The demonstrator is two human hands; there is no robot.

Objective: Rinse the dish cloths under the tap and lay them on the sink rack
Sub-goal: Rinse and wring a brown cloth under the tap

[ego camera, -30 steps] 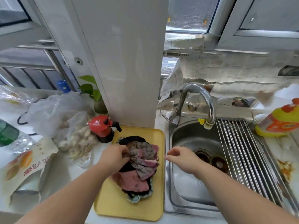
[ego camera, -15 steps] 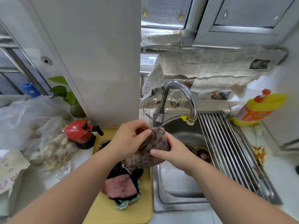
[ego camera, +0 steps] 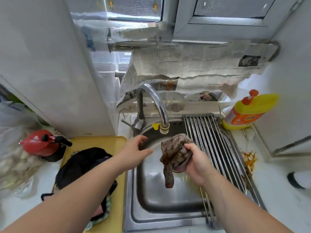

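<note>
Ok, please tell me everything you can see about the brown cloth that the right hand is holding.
The brown cloth is soft fabric with a darker cross pattern, bunched into a crumpled wad. The right hand grips it from the right side, and one twisted end hangs down freely. It is held over the sink, close to the tap spout, next to the rack. No water is seen running.

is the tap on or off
Off, as far as shows: no stream falls from the tap into the sink. The left hand hovers open beside it.
</note>
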